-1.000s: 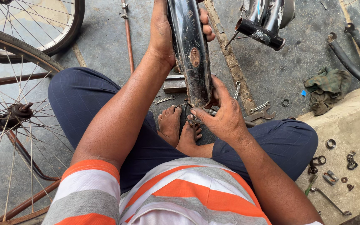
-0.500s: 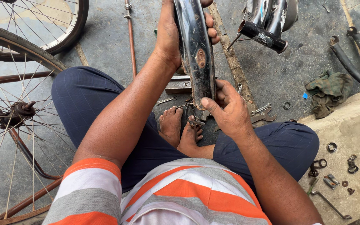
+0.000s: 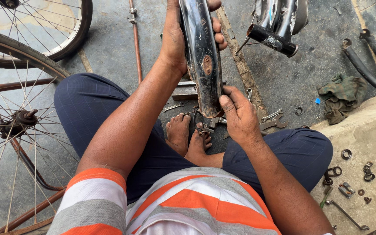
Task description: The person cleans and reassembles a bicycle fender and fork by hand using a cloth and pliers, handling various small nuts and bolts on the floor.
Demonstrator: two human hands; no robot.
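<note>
Since half a second ago the right hand (image 3: 240, 117) has slid slightly lower on the mudguard (image 3: 203, 61), thumb pressed against its rusted lower end, fingers wrapped behind. Bare feet (image 3: 188, 137) sit just beneath (legs crossed on the concrete floor (image 3: 283, 78)). Spanners (image 3: 273, 122) lie beside the right hand. Farther off, the left hand (image 3: 177, 39) is clenched round the mudguard's upper part.

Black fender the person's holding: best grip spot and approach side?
Grip the black fender across its narrow width, as both hands do: the left hand wraps the upper stretch from the left, the right hand braces the lower end from the right. It is long, curved and slim, so probably two spaced side grips stop it swinging.
</note>
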